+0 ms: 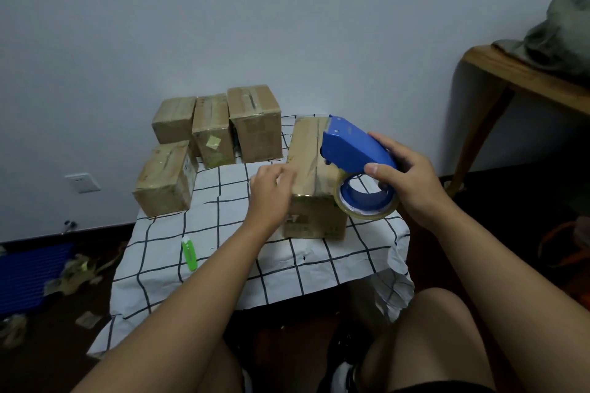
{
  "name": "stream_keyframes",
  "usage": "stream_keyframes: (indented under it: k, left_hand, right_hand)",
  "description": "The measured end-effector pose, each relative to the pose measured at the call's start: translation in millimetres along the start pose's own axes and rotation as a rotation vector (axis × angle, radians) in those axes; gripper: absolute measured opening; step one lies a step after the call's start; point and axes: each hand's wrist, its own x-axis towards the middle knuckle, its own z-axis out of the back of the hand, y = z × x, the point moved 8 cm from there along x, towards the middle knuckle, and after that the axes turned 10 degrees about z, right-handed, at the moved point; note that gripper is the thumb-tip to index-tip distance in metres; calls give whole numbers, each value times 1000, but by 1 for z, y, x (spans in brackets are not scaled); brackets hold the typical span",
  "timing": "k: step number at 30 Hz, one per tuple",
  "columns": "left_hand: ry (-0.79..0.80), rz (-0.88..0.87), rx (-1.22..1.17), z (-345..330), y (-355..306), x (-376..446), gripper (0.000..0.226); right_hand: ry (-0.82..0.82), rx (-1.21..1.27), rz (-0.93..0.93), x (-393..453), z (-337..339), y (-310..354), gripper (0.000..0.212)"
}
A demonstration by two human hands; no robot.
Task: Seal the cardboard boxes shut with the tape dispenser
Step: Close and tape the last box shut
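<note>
Blue tape dispenser (354,156), gripped by right hand (412,179), tops box (311,169); flat left hand (271,190) steadies it.

Dim, flat, bluish indoor light; soft shadows, slight motion blur, wide-angle bending at edges.

Green utility knife (189,254) on checked cloth (223,252), wooden side table (510,80) at right, wall socket (82,182)

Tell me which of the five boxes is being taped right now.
The box nearest the person: left hand steadies it, the blue tape dispenser sits on top. The other four stand untouched behind.
</note>
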Motion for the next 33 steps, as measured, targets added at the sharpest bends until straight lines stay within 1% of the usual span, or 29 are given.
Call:
stream_keyframes:
  k: [1, 2, 3, 4, 5, 6, 7, 9, 10, 13, 17, 21, 24, 27, 29, 33]
  left_hand:
    - [61, 142, -153, 1, 0, -3, 50]
    - [198, 286, -238, -6, 2, -8, 66]
    - [368, 400, -308, -15, 3, -16, 80]
    - [523, 482, -381, -23, 2, -25, 86]
    - [632, 525, -454, -28, -1, -34, 83]
    - [692, 536, -533, -29, -5, -40, 71]
    - [719, 529, -611, -28, -9, -43, 55]
    - [715, 480, -719, -23, -17, -43, 30]
    - [703, 448, -732, -20, -20, -42, 23]
    - [643, 379, -618, -9, -22, -37, 8]
    - [511, 300, -314, 0, -21, -34, 13]
    - [444, 280, -178, -3, -20, -35, 17]
    - [325, 252, -56, -4, -20, -31, 19]
    - [238, 239, -29, -3, -20, -25, 25]
    - [213, 226, -18, -2, -21, -22, 29]
    - [163, 207, 75, 4, -24, -16, 33]
  right_hand:
    - [14, 2, 9, -2, -1, 2, 61]
    - [28, 3, 16, -4, -3, 3, 61]
    - [41, 5, 21, -6, -4, 4, 61]
    - [53, 7, 25, -7, -6, 6, 60]
    - [65, 9, 29, -9, -8, 8, 60]
    - [76, 8, 30, -11, -10, 10, 60]
    - [85, 6, 32, -12, -11, 11, 60]
    - [99, -1, 38, -15, -11, 11, 60]
    - [108, -5, 41, -16, -10, 11, 61]
    - [148, -61, 54, -18, -9, 12, 64]
    - [222, -250, 89, -30, -3, 10, 68]
    - [259, -356, 97, -38, 1, 2, 68]
    - [275, -440, 118, -39, 2, -1, 69]
    - [316, -488, 110, -37, 2, -2, 73]
    - [340, -528, 110, -34, 1, -1, 76]
    - [367, -602, 113, -25, -1, 5, 86]
